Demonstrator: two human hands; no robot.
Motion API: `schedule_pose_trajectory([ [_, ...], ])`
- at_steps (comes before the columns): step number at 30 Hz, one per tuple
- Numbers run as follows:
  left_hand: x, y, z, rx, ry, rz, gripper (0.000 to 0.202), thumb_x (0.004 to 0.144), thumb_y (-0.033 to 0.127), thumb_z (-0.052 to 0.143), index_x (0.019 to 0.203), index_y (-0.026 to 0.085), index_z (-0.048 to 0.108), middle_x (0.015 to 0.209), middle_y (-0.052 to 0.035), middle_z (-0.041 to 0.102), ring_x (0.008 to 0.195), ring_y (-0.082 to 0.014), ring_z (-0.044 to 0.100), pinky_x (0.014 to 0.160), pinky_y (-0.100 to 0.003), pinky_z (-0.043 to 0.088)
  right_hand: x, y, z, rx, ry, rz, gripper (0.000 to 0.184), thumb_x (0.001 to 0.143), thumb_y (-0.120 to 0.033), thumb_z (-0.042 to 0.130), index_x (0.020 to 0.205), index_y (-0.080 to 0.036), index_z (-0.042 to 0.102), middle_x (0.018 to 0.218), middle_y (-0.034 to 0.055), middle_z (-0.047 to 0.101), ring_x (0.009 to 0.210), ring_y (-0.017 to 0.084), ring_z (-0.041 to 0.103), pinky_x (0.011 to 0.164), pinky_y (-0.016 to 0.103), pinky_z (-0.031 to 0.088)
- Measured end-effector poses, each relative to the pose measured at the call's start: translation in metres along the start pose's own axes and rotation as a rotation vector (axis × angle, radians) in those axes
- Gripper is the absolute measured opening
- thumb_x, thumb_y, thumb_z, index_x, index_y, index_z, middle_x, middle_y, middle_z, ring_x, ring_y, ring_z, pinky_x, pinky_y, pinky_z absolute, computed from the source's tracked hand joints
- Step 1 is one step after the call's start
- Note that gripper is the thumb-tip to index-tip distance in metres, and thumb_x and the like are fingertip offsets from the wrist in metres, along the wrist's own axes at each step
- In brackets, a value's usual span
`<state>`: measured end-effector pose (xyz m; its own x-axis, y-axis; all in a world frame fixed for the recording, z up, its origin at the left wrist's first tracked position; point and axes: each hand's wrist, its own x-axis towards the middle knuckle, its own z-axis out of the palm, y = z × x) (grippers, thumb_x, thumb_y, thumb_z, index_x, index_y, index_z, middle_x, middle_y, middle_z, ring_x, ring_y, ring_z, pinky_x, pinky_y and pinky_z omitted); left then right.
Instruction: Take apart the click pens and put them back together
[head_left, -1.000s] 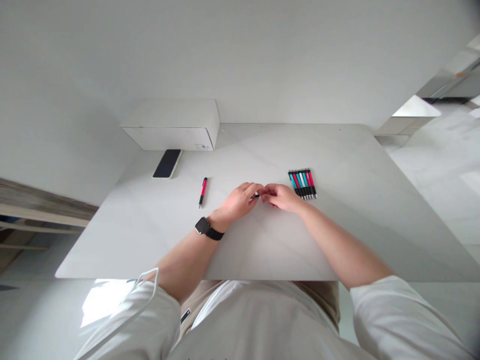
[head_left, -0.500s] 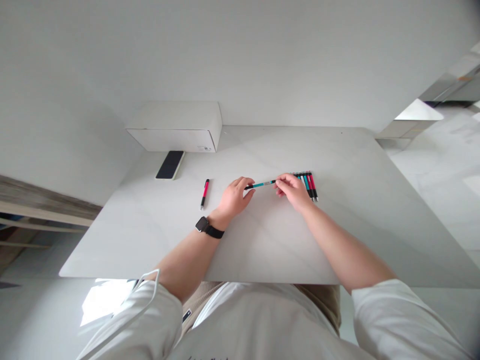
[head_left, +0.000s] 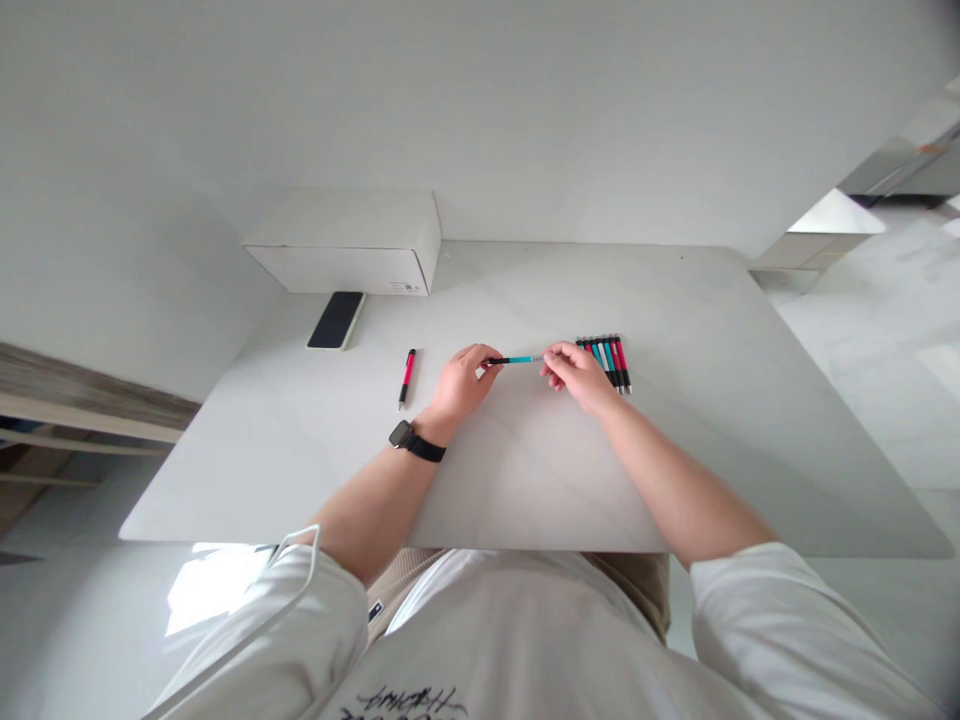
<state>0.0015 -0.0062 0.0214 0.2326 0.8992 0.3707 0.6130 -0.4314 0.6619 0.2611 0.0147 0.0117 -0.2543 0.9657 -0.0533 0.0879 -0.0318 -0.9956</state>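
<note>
A teal and black pen (head_left: 520, 360) lies crosswise between my two hands, above the table. My left hand (head_left: 463, 382) pinches its black end between thumb and fingers. At the other end, my right hand (head_left: 576, 374) grips the pen's tip with its fingertips. Just beyond my right hand, a row of several pens (head_left: 616, 362) in red, teal, white and black lies side by side, partly hidden by that hand. A single red and black pen (head_left: 407, 378) rests apart, left of my left hand.
On the white table (head_left: 510, 480), a phone (head_left: 337, 320) lies at the back left. Behind it a white box (head_left: 337, 265) stands against the wall. A black watch (head_left: 417, 441) is on my left wrist.
My right hand has slid a little inward, and the pen now lies more level, with its black end deeper in my left hand. The whole view has shifted slightly.
</note>
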Motion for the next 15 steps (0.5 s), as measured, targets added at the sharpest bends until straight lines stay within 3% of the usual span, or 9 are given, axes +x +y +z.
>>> schedule_pose_trajectory([
  [10,0.001,-0.001,0.001,-0.044,-0.031,-0.034,0.014,0.098,0.032,0.064,0.106,0.023,0.073,0.100,-0.0045,0.077,0.088,-0.0189,0.069,0.081,-0.032,0.054,0.002,0.008,-0.002,-0.065,0.021,0.007,0.043,0.089,-0.065,0.070,0.091,-0.023,0.064,0.077,0.0010,0.071,0.060,0.012,0.059,0.053,0.024,0.046],
  [15,0.001,-0.003,0.000,-0.019,-0.101,-0.081,0.019,0.101,0.033,0.057,0.101,0.022,0.074,0.091,-0.0026,0.078,0.079,-0.0179,0.067,0.074,-0.030,0.050,0.005,0.013,-0.004,-0.073,0.010,-0.053,0.039,0.089,-0.060,0.072,0.097,-0.023,0.065,0.082,0.0012,0.071,0.067,0.013,0.063,0.061,0.026,0.052],
])
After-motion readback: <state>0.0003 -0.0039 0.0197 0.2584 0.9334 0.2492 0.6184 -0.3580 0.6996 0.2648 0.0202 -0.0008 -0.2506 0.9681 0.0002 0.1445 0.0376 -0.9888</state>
